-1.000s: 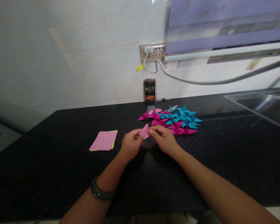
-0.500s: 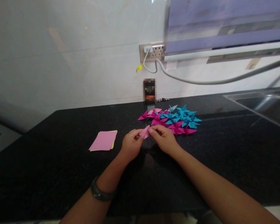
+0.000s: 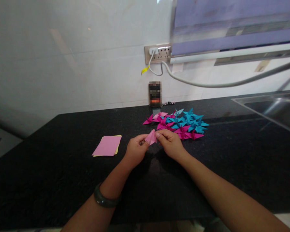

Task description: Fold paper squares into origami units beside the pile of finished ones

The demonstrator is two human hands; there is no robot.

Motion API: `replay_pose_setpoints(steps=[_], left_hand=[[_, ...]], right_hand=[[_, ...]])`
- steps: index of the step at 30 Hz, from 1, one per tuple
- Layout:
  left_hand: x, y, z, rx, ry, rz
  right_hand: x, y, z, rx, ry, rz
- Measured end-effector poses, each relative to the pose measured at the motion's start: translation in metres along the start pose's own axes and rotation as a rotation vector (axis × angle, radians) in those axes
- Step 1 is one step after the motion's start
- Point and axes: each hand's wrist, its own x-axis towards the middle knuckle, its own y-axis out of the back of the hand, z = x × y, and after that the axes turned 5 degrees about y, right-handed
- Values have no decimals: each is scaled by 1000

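Observation:
A small folded pink paper (image 3: 150, 137) is pinched between both of my hands just above the black countertop (image 3: 50, 161). My left hand (image 3: 134, 150) grips its left side with thumb and fingers closed. My right hand (image 3: 170, 144) pinches its right edge. Behind my right hand lies a pile of folded paper shapes (image 3: 181, 123), magenta on the left and blue on the right. A stack of flat paper squares (image 3: 107, 145), pink on top of yellow, lies left of my left hand.
A small dark upright object (image 3: 155, 93) leans on the white wall behind the pile. A wall socket (image 3: 158, 53) holds a white plug, and its grey cable (image 3: 207, 84) runs right. A steel sink (image 3: 275, 108) sits at the far right.
The folded pink paper has turned slightly between my fingers, and my right hand's fingers have shifted a little along its edge. Both arms stay in place.

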Motion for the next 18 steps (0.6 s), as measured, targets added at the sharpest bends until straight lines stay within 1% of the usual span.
replay_pose_setpoints(steps=[5, 10, 16, 18], left_hand=[[-1, -1, 4, -60, 53, -29], [-2, -2, 9, -133, 110, -45], [-2, 0, 7, -175, 130, -19], [-3, 0, 6, -239, 169, -62]], right_hand=[[1, 0, -1, 24, 2, 9], [1, 1, 1, -5, 0, -4], [1, 2, 1, -9, -35, -6], [1, 2, 0, 1, -34, -10]])
